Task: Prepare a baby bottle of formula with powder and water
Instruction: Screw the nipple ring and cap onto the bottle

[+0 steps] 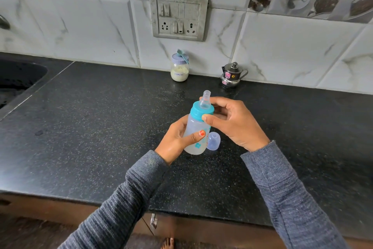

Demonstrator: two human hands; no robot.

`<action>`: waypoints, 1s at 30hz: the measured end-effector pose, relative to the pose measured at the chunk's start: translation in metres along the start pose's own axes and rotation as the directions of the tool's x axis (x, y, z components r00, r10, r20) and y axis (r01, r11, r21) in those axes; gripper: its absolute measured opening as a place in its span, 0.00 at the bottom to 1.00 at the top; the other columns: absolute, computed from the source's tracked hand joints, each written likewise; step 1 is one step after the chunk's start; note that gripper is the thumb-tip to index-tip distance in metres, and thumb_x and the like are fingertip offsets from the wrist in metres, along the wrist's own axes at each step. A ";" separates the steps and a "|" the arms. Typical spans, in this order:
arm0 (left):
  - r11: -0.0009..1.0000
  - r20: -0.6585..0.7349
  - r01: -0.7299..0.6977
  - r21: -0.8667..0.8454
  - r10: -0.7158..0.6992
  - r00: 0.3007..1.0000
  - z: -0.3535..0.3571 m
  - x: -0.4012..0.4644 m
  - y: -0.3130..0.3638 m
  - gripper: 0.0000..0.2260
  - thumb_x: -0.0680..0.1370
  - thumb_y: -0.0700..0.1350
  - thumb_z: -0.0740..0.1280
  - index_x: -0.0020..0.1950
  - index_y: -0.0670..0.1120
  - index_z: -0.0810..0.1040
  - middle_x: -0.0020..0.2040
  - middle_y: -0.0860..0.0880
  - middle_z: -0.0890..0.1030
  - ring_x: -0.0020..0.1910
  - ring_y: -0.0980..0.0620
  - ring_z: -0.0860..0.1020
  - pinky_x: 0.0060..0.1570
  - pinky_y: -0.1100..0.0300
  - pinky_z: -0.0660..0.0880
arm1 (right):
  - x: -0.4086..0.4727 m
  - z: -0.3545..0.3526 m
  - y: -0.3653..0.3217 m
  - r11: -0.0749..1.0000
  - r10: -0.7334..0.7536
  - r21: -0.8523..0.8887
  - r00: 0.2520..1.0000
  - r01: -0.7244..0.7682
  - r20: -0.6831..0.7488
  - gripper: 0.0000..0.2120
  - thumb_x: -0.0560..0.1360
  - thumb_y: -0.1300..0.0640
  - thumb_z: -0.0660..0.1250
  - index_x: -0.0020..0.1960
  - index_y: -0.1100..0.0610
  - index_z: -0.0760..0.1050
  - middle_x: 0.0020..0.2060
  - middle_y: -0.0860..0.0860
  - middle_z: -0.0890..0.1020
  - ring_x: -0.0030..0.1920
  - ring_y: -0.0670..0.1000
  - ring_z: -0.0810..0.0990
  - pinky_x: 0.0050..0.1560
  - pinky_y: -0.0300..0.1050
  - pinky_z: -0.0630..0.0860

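Grey sleeves nearest, reaching over black speckled countertop. Left hand wraps the baby bottle body, held above the counter, tilted slightly; contents unclear through the frosted wall. Right hand pinches the teal collar with clear nipple on top. Steel kettle, lidded, at wall. Formula jar about half full of pale powder, scoop on lid. Clear cap lies on counter beside bottle.
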State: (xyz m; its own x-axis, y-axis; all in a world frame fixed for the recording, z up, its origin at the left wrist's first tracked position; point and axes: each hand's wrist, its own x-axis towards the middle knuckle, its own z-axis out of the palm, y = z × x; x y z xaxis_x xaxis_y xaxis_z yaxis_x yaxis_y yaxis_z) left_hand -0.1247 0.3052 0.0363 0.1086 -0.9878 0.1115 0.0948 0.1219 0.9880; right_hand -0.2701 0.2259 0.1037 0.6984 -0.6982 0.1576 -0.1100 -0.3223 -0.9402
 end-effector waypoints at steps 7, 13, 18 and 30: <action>0.987 0.162 0.061 -0.148 -0.037 0.986 -0.001 -0.007 0.007 0.33 0.61 0.58 0.77 0.60 0.45 0.73 0.51 0.51 0.83 0.51 0.51 0.81 0.51 0.57 0.77 | -0.005 -0.006 -0.010 0.999 -0.035 0.029 0.997 0.033 0.068 0.15 0.71 0.65 0.71 0.53 0.49 0.77 0.52 0.46 0.82 0.53 0.44 0.80 0.57 0.42 0.77; 0.967 0.234 0.116 -0.225 -0.063 0.970 -0.002 -0.006 0.014 0.36 0.60 0.58 0.78 0.61 0.42 0.72 0.50 0.47 0.82 0.50 0.47 0.81 0.54 0.51 0.77 | 0.000 -0.014 -0.018 0.997 -0.075 0.041 0.984 0.069 0.164 0.14 0.72 0.67 0.69 0.53 0.52 0.77 0.50 0.48 0.82 0.51 0.42 0.80 0.52 0.37 0.76; 0.958 0.264 0.124 -0.260 -0.053 0.963 0.001 -0.010 0.016 0.35 0.62 0.58 0.77 0.61 0.40 0.72 0.50 0.45 0.82 0.49 0.45 0.81 0.52 0.51 0.77 | 0.000 -0.015 -0.020 0.995 -0.066 0.093 0.973 0.046 0.223 0.15 0.70 0.63 0.69 0.55 0.54 0.76 0.49 0.44 0.83 0.51 0.42 0.81 0.49 0.36 0.77; 0.964 0.201 0.118 -0.238 -0.070 0.977 0.003 -0.020 0.018 0.35 0.60 0.63 0.75 0.59 0.44 0.73 0.46 0.51 0.83 0.46 0.51 0.81 0.48 0.54 0.79 | -0.008 0.000 -0.018 0.997 -0.043 0.066 0.988 0.033 0.151 0.16 0.68 0.52 0.70 0.54 0.49 0.76 0.52 0.47 0.82 0.53 0.44 0.80 0.54 0.41 0.78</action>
State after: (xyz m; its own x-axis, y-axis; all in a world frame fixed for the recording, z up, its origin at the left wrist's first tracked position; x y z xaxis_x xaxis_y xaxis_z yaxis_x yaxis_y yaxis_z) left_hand -0.1285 0.3271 0.0523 -0.0994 -0.9932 0.0614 0.3397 0.0241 0.9402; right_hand -0.2736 0.2373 0.1193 0.8010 -0.5794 0.1506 -0.0396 -0.3022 -0.9524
